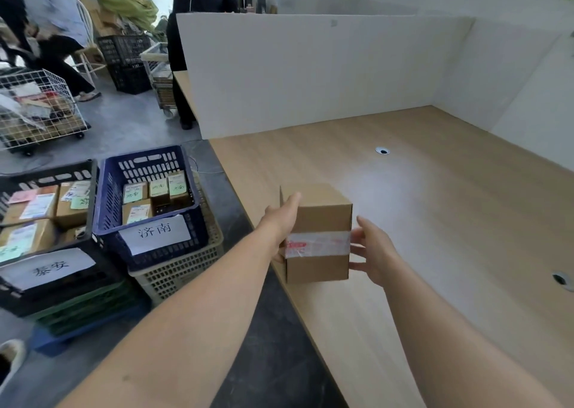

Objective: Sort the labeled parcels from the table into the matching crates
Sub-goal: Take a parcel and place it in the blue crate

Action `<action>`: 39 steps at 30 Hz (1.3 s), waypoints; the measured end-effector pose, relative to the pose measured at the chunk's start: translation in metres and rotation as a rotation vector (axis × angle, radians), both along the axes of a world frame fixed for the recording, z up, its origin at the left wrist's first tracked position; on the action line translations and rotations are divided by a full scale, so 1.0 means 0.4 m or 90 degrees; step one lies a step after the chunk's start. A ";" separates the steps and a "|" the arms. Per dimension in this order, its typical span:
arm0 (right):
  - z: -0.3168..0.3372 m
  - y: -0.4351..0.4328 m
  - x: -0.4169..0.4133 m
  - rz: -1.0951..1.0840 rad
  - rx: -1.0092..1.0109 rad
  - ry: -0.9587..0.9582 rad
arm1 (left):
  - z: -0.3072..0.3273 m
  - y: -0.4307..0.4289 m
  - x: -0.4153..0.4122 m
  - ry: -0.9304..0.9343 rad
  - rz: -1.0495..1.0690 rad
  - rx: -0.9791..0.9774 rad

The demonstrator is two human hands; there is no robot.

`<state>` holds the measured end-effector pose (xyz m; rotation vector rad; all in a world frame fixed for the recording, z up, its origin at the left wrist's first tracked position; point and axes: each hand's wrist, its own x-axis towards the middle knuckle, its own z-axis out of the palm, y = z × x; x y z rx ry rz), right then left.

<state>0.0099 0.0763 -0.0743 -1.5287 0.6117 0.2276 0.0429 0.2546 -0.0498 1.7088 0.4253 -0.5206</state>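
While the brown cardboard box (320,218), banded with clear tape bearing unreadable red print, sits at the left edge of the pale wooden worktop (435,205) (resting or lifted: cannot tell), the left hand (279,221) grips its left face, thumb straight along the top edge, other fingers mostly hidden. Right hand (371,252): fingers spread, slightly bent, tips pressed to the right face. Off the worktop's left edge, a blue plastic crate (108,196) carries a paper sign "济南" and the black plastic crate (46,177) beside it "泰安"; both hold cardboard parcels (136,191) with green notes.
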 end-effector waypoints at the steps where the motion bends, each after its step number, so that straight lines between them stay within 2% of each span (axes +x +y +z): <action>1: -0.009 0.002 -0.005 0.010 0.001 0.017 | -0.007 -0.002 -0.005 0.010 -0.005 0.003; 5: -0.049 0.015 -0.036 0.062 -0.024 0.130 | -0.059 -0.004 -0.045 0.022 -0.024 0.000; 8: -0.071 0.007 -0.056 0.067 -0.024 0.168 | -0.090 -0.009 -0.072 -0.010 -0.018 -0.034; 13: -0.079 0.012 -0.055 0.039 -0.024 0.152 | -0.094 -0.013 -0.085 -0.100 -0.064 -0.033; 18: -0.059 0.030 -0.016 0.095 -0.097 0.027 | -0.127 0.035 -0.081 -0.065 0.062 -0.141; 20: -0.064 0.036 -0.005 0.106 -0.163 0.016 | -0.138 0.051 -0.081 -0.054 0.071 -0.094; 23: -0.074 0.048 0.002 0.124 -0.246 0.003 | -0.151 0.074 -0.078 -0.075 0.049 0.086; 31: -0.091 0.038 0.004 0.158 -0.163 -0.042 | -0.146 0.106 -0.099 -0.079 -0.015 0.009; 39: -0.074 -0.025 0.047 0.379 -0.080 -0.017 | -0.159 0.135 -0.111 -0.100 -0.110 0.028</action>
